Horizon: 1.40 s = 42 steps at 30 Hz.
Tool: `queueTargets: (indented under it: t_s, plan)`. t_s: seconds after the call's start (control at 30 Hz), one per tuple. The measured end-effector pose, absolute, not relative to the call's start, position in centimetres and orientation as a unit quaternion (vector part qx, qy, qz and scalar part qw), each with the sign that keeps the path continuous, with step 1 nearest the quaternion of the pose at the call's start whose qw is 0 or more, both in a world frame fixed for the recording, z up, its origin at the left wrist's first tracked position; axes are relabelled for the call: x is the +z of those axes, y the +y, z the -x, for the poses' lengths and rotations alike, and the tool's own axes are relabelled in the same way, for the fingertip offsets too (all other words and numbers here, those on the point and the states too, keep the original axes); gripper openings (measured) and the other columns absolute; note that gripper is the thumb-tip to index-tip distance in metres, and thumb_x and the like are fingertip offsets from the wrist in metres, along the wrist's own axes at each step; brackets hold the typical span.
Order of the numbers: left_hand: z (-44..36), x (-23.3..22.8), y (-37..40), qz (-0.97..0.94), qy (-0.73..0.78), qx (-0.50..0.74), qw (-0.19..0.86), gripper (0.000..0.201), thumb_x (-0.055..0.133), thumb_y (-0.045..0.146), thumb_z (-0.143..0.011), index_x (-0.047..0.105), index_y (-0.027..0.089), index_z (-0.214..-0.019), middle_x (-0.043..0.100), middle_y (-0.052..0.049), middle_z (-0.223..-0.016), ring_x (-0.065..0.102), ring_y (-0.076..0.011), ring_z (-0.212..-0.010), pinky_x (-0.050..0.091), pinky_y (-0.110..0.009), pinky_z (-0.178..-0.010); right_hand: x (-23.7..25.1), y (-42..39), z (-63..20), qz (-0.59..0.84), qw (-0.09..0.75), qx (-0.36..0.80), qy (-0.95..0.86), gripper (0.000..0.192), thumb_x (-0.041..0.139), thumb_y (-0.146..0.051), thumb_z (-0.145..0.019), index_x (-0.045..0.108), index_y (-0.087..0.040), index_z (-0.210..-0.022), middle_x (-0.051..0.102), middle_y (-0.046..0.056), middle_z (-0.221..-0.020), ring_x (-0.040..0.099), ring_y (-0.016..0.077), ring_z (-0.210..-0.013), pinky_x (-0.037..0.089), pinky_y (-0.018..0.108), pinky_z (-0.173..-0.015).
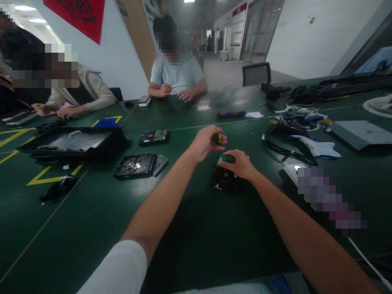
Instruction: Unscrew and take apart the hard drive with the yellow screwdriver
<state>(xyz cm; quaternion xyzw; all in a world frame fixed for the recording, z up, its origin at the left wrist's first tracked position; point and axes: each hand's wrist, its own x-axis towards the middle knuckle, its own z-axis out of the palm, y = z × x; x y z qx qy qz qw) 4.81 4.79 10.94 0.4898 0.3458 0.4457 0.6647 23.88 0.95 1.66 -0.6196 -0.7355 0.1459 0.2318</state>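
In the middle of the head view, a black hard drive (226,180) lies on the green table. My right hand (240,163) reaches over its far end, thumb and fingers closed on the edges of a green circuit board (226,159). Whether the board is still touching the drive cannot be made out. Just beyond and to the left, my left hand (206,143) is raised above the table, its fingers curled round a short black-and-yellow screwdriver (218,139). Only the handle's end shows; the tip is hidden.
Left of my arms lie an opened hard drive (134,166), a loose circuit board (161,164) and another drive (154,137). A black tray (76,141) stands farther left. On the right are cables (284,153), a metal box (363,134) and a white corded object (290,173). Two people sit opposite.
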Motion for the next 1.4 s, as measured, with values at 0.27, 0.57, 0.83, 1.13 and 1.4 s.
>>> queueTargets:
  t_s: [0.27,0.57,0.83,1.13,1.4]
  plan:
    - [-4.47,11.09,4.77,-0.539,0.344,0.463,0.613,0.024,0.065,0.036,-0.084,0.072,0.015,-0.089,0.069,-0.009,-0.091,0.065,-0.0196,-0.085,0.057,-0.027,-0.062,1.72,1.04,-23.85,0.621,0.233,0.151,-0.733,0.044,0.078,-0.061,-0.092,0.080,-0.030,-0.124,0.078,0.009,-0.127,0.069,0.0366,-0.121,0.051,0.052,-0.100]
    - [-4.64,10.88,4.97,-0.542,0.351,0.451,0.615,0.021,0.065,0.037,-0.086,0.068,0.017,-0.089,0.074,-0.010,-0.089,0.071,-0.0216,-0.085,0.060,-0.032,-0.068,1.84,0.86,-23.76,0.622,0.236,0.149,-0.732,0.042,0.078,-0.060,-0.092,0.081,-0.031,-0.123,0.078,0.009,-0.127,0.067,0.0380,-0.123,0.050,0.056,-0.104]
    - [-4.27,11.40,4.61,-0.611,0.363,0.446,0.545,0.026,0.063,0.037,-0.087,0.077,0.016,-0.086,0.072,-0.011,-0.099,0.065,-0.0190,-0.088,0.050,-0.023,-0.058,1.37,1.03,-23.94,0.622,0.241,0.144,-0.731,0.044,0.077,-0.062,-0.092,0.080,-0.032,-0.123,0.077,0.009,-0.128,0.067,0.0375,-0.125,0.049,0.056,-0.105]
    - [-4.48,10.65,4.92,-0.535,0.312,0.437,0.652,0.022,0.066,0.036,-0.086,0.069,0.015,-0.093,0.072,-0.009,-0.090,0.070,-0.0212,-0.088,0.062,-0.033,-0.071,1.69,0.92,-23.78,0.626,0.229,0.146,-0.731,0.046,0.077,-0.062,-0.092,0.079,-0.031,-0.125,0.077,0.009,-0.130,0.066,0.0378,-0.126,0.050,0.054,-0.104]
    - [-4.38,11.10,4.77,-0.548,0.318,0.458,0.623,0.017,0.064,0.033,-0.086,0.069,0.016,-0.086,0.066,-0.008,-0.088,0.065,-0.0197,-0.085,0.062,-0.033,-0.070,2.01,0.73,-23.77,0.624,0.232,0.151,-0.731,0.045,0.077,-0.061,-0.093,0.079,-0.030,-0.125,0.076,0.010,-0.130,0.066,0.0374,-0.126,0.050,0.055,-0.104]
